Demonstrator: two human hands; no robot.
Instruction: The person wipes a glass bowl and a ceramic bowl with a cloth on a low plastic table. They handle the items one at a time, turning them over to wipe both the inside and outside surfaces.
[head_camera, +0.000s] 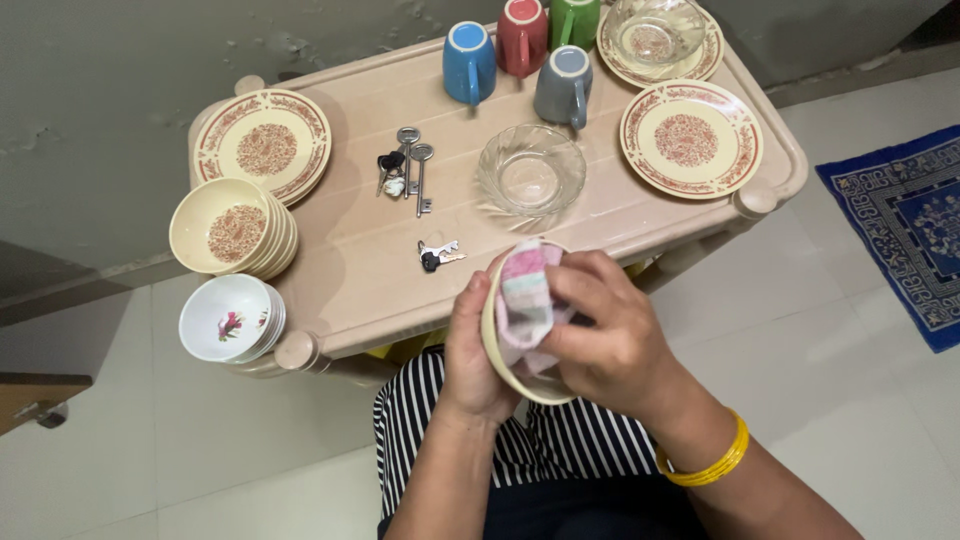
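Note:
My left hand (473, 358) holds a cream bowl (497, 350) on its side, over my lap at the table's near edge. My right hand (610, 335) presses a pink and pale striped cloth (526, 295) into the bowl's inside. A yellow bangle (712, 462) sits on my right wrist. Much of the bowl is hidden behind my hands and the cloth.
The beige plastic table (350, 270) carries a clear glass bowl (530, 170), patterned plates (691, 138) (264, 145), stacked cream bowls (232, 228), stacked white flowered bowls (230, 318), several coloured mugs (470, 62), and keys (410, 170) (438, 254). A blue rug (905, 225) lies on the floor at right.

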